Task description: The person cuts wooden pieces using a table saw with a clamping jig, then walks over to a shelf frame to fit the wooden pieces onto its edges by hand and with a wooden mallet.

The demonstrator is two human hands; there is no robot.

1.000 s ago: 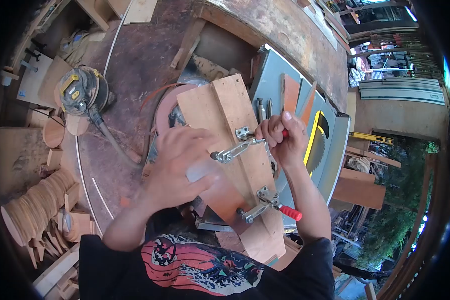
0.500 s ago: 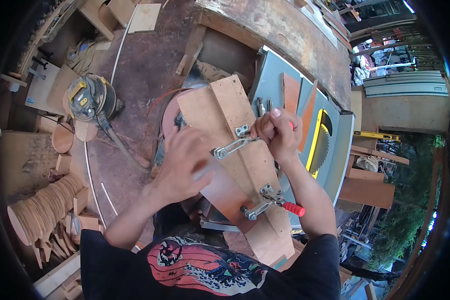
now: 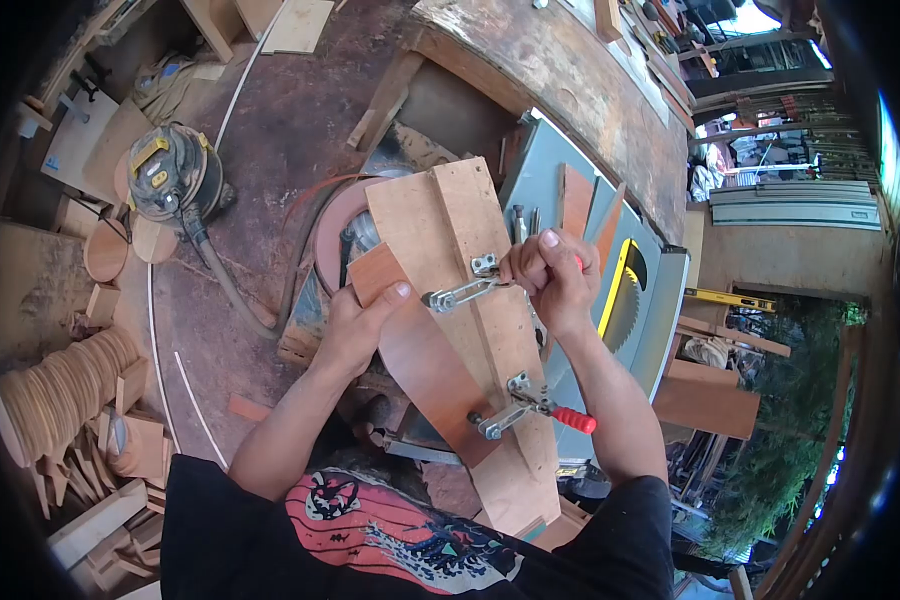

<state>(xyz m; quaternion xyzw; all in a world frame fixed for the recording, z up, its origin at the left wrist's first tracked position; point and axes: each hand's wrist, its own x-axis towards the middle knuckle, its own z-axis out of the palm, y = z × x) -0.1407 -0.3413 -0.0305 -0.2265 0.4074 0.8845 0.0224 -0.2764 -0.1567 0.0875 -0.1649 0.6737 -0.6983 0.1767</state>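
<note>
A reddish-brown board point(image 3: 425, 350) lies along the left side of a pale plywood jig point(image 3: 515, 475). My left hand point(image 3: 358, 325) grips the board's upper left end, with the thumb on top. Wrapped round the red handle of the upper toggle clamp point(image 3: 460, 293) is my right hand point(image 3: 558, 275); only a bit of the red handle shows. That clamp's black tip is beside the board's edge. The lower toggle clamp point(image 3: 515, 412), with its red handle pointing right, has its tip at the lower part of the board.
Beyond the jig is a grey saw table point(image 3: 545, 185) bearing a yellow-edged saw blade point(image 3: 622, 300), wood strips and metal tools. A round sanding disc point(image 3: 338, 235) shows behind the jig. A vacuum point(image 3: 173, 172) and stacked wooden discs point(image 3: 65, 395) stand at left.
My left hand has moved from a blurred position over the board down to its upper left edge and now holds it. My right hand stays on the upper clamp's handle.
</note>
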